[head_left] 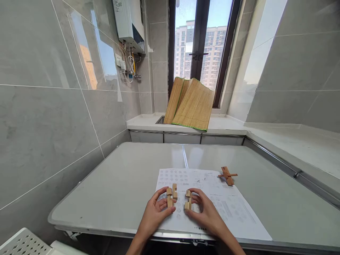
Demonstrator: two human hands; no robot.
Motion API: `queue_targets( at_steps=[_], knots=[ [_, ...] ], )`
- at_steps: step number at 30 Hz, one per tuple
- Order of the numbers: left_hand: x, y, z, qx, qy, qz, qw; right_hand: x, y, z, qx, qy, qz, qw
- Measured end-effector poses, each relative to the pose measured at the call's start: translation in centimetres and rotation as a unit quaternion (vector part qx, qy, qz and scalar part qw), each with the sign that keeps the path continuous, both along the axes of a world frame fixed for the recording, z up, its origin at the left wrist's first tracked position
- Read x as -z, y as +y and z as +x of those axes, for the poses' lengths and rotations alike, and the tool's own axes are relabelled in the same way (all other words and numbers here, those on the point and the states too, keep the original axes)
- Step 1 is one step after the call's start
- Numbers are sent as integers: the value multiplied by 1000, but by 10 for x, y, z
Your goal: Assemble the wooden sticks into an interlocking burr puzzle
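My left hand (154,211) pinches a pale wooden puzzle part (171,196) made of notched bars, just above a printed instruction sheet (228,207). My right hand (205,210) grips a second notched wooden piece (188,199) a short gap to the right of the first. The two pieces are apart and do not touch. A darker assembled wooden cross puzzle (227,175) lies on the sheet's far right corner, beyond my right hand.
The sheet lies on a grey folding table (117,184) with a centre seam. A rolled bamboo mat (190,104) leans at the window on the white counter (287,140). A white perforated stool (22,242) stands at lower left. A water heater (130,23) hangs on the tiled wall.
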State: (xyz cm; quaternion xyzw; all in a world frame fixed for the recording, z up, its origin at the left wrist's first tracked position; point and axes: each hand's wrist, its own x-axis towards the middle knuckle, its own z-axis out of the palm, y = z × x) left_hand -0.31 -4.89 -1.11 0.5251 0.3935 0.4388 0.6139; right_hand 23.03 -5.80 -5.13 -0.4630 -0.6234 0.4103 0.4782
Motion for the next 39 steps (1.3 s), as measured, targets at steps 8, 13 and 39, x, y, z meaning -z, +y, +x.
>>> queue_targets(
  at_steps=[8,13,39],
  knots=[
    [-4,-1,-3,-43,64,46,996,2,-8,-6,37,-7,13,999],
    [-1,0,-3,-45,22,9,999,1,-10,-6,54,-39,38,997],
    [-2,26,-19,-91,319,172,928,-10,7,-14,19,-140,44,989]
  ],
)
